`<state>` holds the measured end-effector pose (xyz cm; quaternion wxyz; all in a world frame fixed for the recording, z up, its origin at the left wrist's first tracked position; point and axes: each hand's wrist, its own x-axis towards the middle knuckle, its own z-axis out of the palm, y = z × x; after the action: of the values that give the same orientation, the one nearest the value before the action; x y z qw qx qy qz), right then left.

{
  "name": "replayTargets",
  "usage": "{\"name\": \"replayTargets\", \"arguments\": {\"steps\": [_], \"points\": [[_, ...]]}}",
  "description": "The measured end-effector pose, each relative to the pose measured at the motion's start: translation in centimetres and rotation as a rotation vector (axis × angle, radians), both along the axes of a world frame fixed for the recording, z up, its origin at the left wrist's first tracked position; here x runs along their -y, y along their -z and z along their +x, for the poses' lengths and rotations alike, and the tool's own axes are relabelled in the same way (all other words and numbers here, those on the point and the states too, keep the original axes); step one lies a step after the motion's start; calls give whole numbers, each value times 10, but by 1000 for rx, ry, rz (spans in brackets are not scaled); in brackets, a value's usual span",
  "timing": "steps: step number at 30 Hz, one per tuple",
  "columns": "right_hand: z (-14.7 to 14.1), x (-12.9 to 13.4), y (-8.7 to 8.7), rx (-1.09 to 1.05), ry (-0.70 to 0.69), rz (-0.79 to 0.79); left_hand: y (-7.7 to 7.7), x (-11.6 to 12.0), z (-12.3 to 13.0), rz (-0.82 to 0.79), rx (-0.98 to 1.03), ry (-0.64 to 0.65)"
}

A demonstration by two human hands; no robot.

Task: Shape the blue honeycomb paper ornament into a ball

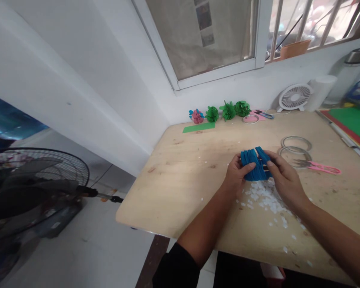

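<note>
Blue pleated paper (pixel 254 166), matte and folded into a thick, ridged, roughly rectangular stack, sits between the person's hands above the wooden table (pixel 180 172). The left hand (pixel 237 170) pinches its left side, thumb across the front; the right hand (pixel 283 176) grips its right side, thumb on the folds. Thin white paper scraps (pixel 265 196) lie loosely scattered below.
</note>
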<state>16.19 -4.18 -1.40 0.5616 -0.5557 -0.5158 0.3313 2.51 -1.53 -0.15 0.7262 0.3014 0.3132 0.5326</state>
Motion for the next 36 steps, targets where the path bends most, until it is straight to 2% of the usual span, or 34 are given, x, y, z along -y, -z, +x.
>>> {"name": "replayTargets", "arguments": {"steps": [5, 12, 17, 23, 32, 36], "points": [[1, 0, 8, 201, 2, 106, 1, 1, 2, 20, -18, -7], [1, 1, 9, 479, -43, 307, 10, -1, 6, 89, -51, -33], [1, 0, 16, 604, -69, 380, 16, -4, 8, 139, -86, -38], [-3, 3, 19, 627, -82, 369, 16, -3, 8, 139, -79, -22], [-14, 9, 17, 585, -72, 389, 7, 3, 9, 170, -105, -50], [-10, 6, 11, 548, -94, 365, 2, 2, 6, 109, -64, -62]]}}
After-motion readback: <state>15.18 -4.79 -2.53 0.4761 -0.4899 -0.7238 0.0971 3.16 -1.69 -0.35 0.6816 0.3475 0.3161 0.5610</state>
